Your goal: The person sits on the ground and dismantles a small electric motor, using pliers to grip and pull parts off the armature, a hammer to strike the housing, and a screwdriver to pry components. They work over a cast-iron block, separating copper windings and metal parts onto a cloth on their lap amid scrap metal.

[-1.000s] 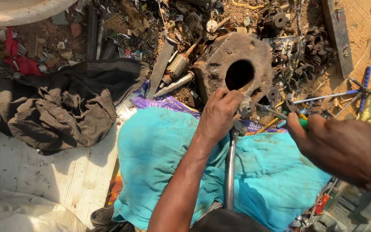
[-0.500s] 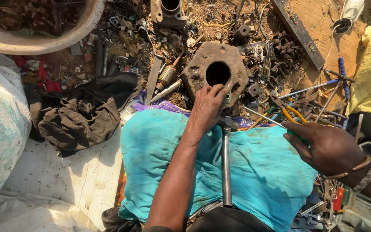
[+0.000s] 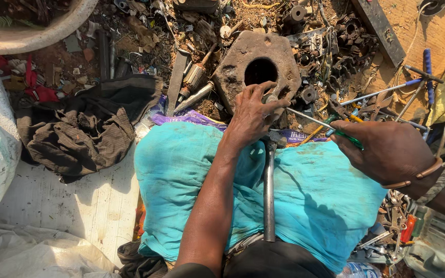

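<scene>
resting the left hand [image 3: 253,116] on the near edge of the rusty six-sided iron block with a round hole [image 3: 257,69], fingers curled and pinching a small grey metal piece [image 3: 271,98], apparently steadying it on the block as on an anvil. closing the right hand [image 3: 387,152] around a green-handled thin metal rod tool [image 3: 330,127], tip pointing left toward that small piece, likely aiming at it. lying across the turquoise cloth [image 3: 325,195] over the lap, a long grey steel bar [image 3: 269,198], probably kept within reach. sprawling left, a crumpled dark brown garment [image 3: 78,131]. scattering far and right, rusty scrap parts [image 3: 346,41] and blue-handled tools [image 3: 427,69]. hiding the small piece's shape under the fingers; cutting off the right forearm at the frame edge.
</scene>
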